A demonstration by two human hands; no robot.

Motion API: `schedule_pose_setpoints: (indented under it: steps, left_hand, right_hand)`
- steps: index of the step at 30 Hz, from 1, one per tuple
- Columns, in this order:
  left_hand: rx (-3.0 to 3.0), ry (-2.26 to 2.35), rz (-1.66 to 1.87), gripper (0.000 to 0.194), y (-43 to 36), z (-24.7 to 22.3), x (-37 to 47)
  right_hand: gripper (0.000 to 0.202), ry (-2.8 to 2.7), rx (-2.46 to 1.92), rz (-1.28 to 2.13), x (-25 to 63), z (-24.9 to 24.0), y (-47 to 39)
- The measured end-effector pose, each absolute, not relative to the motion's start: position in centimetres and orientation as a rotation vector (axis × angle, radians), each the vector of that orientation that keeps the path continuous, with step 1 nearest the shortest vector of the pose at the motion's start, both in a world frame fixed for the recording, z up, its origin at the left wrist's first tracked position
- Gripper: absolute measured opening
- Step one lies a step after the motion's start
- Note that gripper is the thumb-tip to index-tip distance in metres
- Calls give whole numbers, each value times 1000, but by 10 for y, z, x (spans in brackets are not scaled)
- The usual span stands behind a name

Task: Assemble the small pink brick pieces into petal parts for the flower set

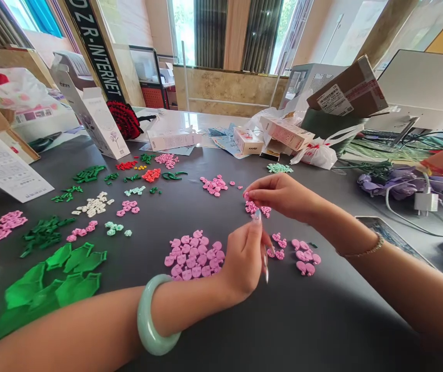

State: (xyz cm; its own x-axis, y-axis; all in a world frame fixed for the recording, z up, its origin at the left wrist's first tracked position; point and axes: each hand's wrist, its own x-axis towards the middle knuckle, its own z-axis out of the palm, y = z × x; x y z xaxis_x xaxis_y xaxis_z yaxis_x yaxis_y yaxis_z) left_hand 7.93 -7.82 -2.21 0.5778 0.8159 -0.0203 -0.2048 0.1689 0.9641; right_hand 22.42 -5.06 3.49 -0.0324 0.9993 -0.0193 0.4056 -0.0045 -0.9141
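Note:
My right hand (285,196) reaches over a small pile of pink flower-like plastic pieces (251,207). Its fingers are pinched, with a small pink piece (246,196) showing at the tips. Just in front, my left hand (247,258) is closed in a pinch; whatever is between its thumb and finger is hidden. Left of that hand lies a larger group of round pink pieces (194,257), partly covered by the wrist. Small pink clusters (279,242) and joined round pink pieces (305,257) lie to the right.
Sorted piles include green leaves (76,289), dark green pieces (45,233), white pieces (93,205), red pieces (151,175) and mint pieces (279,168). White boxes (95,124) stand at left. Smaller boxes (248,140), a bin (328,129), purple flowers (399,183) and a charger (426,201) lie beyond.

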Motion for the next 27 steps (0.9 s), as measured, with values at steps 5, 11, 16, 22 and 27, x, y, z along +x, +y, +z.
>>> schedule_pose_setpoints:
  steps: [5, 11, 16, 22, 27]
  left_hand:
    - [1129, 634, 846, 51, -76, -23, 81]
    - [1157, 663, 825, 51, -77, -21, 81]
    - [1128, 626, 822, 49, -75, -20, 81]
    - [1066, 585, 796, 45, -75, -22, 80]
    - [971, 533, 792, 46, -74, -23, 80]
  right_hand:
    - [13, -1697, -1539, 1010, 219, 48, -72]
    - [14, -1798, -1537, 1026, 217, 46, -79]
    - [16, -1637, -1429, 1095, 222, 38, -79]
    - [11, -1529, -1432, 978, 229, 34, -73]
    - [11, -1427, -1389, 1120, 228, 36, -75]
